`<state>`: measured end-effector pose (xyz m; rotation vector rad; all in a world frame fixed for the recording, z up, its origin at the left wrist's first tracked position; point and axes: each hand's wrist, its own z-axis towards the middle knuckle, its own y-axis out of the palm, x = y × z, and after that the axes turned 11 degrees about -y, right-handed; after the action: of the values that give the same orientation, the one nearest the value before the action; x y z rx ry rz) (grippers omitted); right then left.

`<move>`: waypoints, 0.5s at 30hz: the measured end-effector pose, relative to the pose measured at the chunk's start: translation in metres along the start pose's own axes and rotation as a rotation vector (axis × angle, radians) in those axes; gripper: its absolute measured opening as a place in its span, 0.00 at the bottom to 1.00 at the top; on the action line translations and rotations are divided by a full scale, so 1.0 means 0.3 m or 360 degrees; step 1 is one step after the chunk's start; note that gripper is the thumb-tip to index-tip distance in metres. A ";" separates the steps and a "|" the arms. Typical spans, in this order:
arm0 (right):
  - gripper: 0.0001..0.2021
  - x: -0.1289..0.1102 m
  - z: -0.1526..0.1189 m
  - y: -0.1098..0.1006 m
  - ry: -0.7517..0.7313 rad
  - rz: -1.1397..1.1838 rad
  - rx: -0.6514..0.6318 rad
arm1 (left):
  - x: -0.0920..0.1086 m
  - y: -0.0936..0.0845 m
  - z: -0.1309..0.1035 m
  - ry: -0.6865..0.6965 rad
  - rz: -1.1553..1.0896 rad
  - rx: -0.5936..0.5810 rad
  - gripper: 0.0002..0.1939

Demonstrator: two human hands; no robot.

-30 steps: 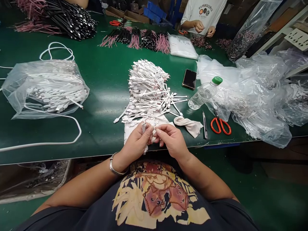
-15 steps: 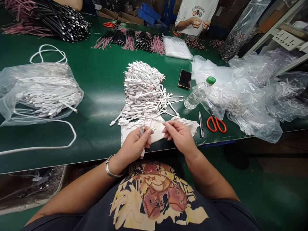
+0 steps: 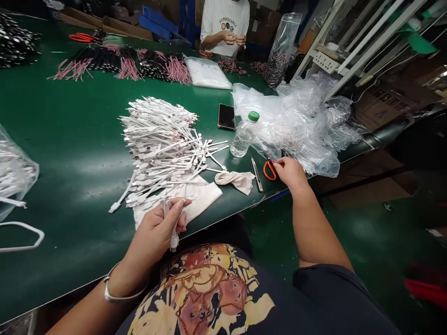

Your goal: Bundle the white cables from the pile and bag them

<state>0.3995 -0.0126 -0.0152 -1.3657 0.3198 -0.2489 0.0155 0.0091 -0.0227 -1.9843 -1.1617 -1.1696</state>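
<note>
My left hand (image 3: pixel 162 223) is closed around a few short white cables (image 3: pixel 174 241), their ends sticking out above and below the fingers. It is just in front of a large pile of white cables (image 3: pixel 157 135) with flat plugs. At the table's edge, my right hand (image 3: pixel 291 173) has its fingers closed on one handle of the red-handled scissors (image 3: pixel 269 170). That handle is mostly covered by the hand, while the other loop shows on its left. A metal-coloured craft knife (image 3: pixel 256 173) lies beside the scissors. White cloth (image 3: pixel 206 197) is spread under the pile's near end.
A water bottle (image 3: pixel 244 135) and a phone (image 3: pixel 226 117) are right of the pile. Clear plastic bags (image 3: pixel 296 130) fill the table's right side. Bundles of black and pink wires (image 3: pixel 129 67) lie farther back. Opposite, a person (image 3: pixel 225 28) works with both hands.
My right hand has left the left hand's side and moved right onto the scissors. My left hand still holds its cables. The view has turned to the right.
</note>
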 end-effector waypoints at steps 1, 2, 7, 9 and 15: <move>0.13 0.006 0.004 0.002 -0.0022 0.0005 -0.0058 | -0.001 -0.001 0.002 -0.0003 -0.0017 -0.0020 0.16; 0.13 0.006 0.006 0.005 -0.0050 -0.0005 -0.0109 | -0.002 -0.001 0.003 -0.0013 -0.0044 -0.0036 0.16; 0.13 -0.007 -0.015 0.018 -0.0138 -0.0157 -0.0247 | 0.005 0.002 0.007 -0.0091 -0.0293 -0.0095 0.17; 0.15 0.006 -0.020 0.017 -0.0140 -0.0231 -0.0340 | 0.013 -0.001 0.009 -0.0129 -0.0385 -0.0123 0.17; 0.17 0.095 -0.005 -0.004 -0.0134 -0.0083 -0.0617 | 0.035 -0.017 0.009 -0.0262 -0.0563 -0.0191 0.19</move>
<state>0.4255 -0.0243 -0.0166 -1.7634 0.2706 -0.1772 0.0148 0.0179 -0.0145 -2.0502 -1.6121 -1.2908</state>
